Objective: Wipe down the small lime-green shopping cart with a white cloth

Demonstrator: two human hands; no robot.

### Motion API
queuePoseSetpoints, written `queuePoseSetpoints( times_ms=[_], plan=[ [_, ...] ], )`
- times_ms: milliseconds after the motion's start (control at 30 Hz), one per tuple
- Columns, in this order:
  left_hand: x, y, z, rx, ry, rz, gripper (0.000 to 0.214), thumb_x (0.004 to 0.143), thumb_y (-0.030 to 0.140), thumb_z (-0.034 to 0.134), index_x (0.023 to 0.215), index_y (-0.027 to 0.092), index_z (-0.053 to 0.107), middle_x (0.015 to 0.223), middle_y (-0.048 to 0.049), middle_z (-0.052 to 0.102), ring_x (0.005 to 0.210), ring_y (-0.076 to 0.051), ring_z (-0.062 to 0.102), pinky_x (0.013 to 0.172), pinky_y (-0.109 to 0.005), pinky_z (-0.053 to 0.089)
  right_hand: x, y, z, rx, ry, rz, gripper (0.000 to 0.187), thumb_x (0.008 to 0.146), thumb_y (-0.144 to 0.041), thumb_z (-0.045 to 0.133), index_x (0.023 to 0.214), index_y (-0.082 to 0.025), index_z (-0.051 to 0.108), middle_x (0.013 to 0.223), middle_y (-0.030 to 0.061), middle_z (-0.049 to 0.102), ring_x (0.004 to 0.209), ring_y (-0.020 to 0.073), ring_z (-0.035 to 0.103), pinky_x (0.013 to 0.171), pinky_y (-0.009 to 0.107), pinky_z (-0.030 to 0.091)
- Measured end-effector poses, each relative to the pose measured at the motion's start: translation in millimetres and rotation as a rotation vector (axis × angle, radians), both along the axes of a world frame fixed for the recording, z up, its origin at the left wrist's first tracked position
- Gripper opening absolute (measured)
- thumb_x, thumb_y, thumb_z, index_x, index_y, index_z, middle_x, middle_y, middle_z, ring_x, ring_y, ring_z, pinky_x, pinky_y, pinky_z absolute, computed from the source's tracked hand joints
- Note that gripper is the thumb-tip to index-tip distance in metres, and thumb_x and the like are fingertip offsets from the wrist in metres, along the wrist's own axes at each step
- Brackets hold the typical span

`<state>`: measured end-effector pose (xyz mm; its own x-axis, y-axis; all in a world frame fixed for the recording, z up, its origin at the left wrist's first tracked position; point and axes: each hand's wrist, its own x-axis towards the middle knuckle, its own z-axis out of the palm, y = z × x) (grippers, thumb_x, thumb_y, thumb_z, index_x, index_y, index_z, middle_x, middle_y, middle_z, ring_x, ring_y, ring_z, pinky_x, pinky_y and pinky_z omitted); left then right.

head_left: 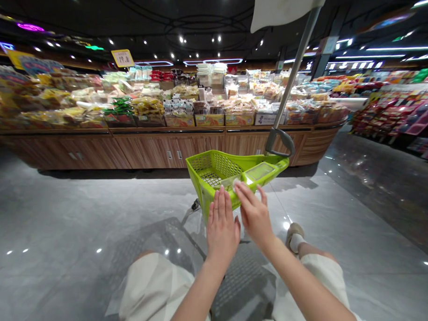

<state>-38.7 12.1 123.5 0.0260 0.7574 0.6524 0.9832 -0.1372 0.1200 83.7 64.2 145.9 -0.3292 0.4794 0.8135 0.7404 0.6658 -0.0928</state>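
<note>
A lime-green shopping basket on wheels (213,170) stands on the grey floor just ahead of me, with a grey pull handle (290,83) rising up to the right. My left hand (221,226) is flat with its fingers straight and together, resting against the basket's near rim. My right hand (253,209) reaches over the rim beside it, its fingertips on a small clear packet (234,183) at the basket's edge; how it grips the packet is hard to make out. My knees in light trousers show below.
A long curved wooden display counter (165,149) piled with packaged snacks runs across the back. A yellow price sign (122,57) stands over it. More shelves (394,110) with red packs line the right side. Glossy grey floor lies all round.
</note>
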Motion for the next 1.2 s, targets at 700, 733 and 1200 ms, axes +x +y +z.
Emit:
queuePoseSetpoints(
  times_ms=[700,733,1200],
  plan=[
    [1.8,4.8,-5.0,0.023,0.014,0.016,0.088,0.087,0.019,0.051,0.155,0.009,-0.005,0.162,-0.0154,0.019,0.151,-0.024,0.012,0.121,-0.044,0.025,2.0,2.5,0.5,-0.031,0.068,-0.084,0.049,0.093,-0.008,0.037,0.138,-0.022,0.049,0.139,0.0089,0.059,0.132,0.0191,0.051,0.120,0.047,-0.002],
    [1.9,5.4,-5.5,0.032,0.011,0.019,0.088,0.087,0.018,0.051,0.155,0.009,-0.005,0.162,-0.0153,0.020,0.151,-0.025,0.012,0.121,-0.044,0.025,-1.2,-1.0,-0.6,-0.026,0.035,-0.021,0.048,0.094,-0.010,0.037,0.140,-0.020,0.048,0.140,0.0102,0.057,0.132,0.0181,0.051,0.120,0.045,0.001],
    [2.5,6.5,-4.8,0.100,0.039,0.019,0.087,0.085,0.014,0.051,0.155,0.009,-0.002,0.160,-0.0160,0.025,0.150,-0.025,0.017,0.120,-0.044,0.027,-4.1,-5.0,-1.0,0.076,-0.045,0.095,0.044,0.097,-0.013,0.036,0.140,-0.015,0.048,0.140,0.0121,0.057,0.134,0.0161,0.049,0.120,0.038,0.014]
  ],
)
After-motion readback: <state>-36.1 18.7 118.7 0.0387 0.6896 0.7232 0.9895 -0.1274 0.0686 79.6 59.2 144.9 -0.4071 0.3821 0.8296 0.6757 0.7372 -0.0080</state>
